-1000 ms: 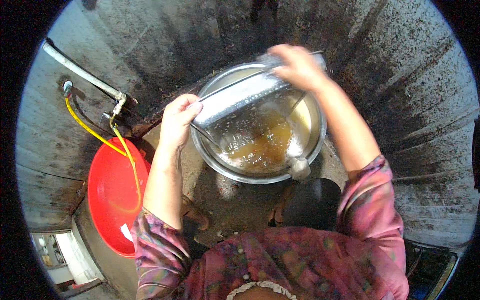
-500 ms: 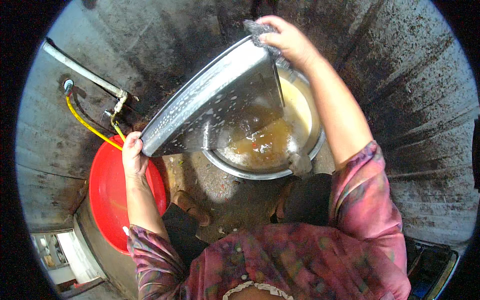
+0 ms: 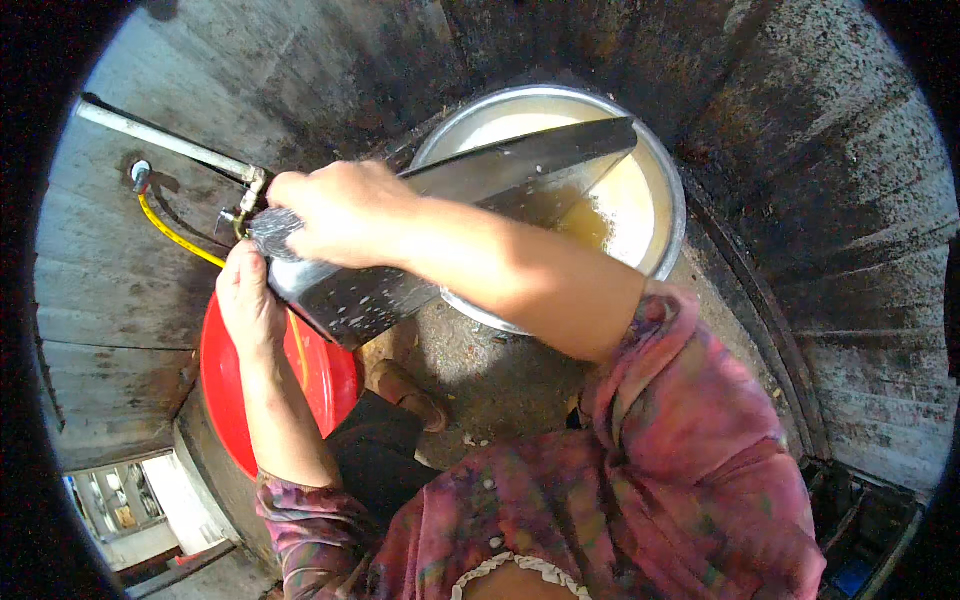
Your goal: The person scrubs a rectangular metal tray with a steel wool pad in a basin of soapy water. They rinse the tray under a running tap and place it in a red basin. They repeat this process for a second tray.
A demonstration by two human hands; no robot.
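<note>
My left hand (image 3: 250,298) grips the near left corner of a deep metal tray (image 3: 372,305), which is tilted and spotted with suds. In my right hand (image 3: 345,212) is a grey scouring pad (image 3: 274,234), pressed on the tray's left end close to my left fingers. My right forearm crosses over the tray and hides part of it. The tray's far right end hangs over a large round metal basin (image 3: 672,215) of cloudy, yellowish soapy water.
A red plastic basin (image 3: 222,385) stands on the floor below my left hand. On the left wall are a white pipe (image 3: 165,140), a tap (image 3: 243,212) and a yellow hose (image 3: 180,237). Dark stained walls curve close around. A dark slatted rack (image 3: 850,530) stands at the lower right.
My right hand has swept with the scouring pad from the tray's far right end to its left end, beside my left hand. The tray has tipped lower at the far right.
</note>
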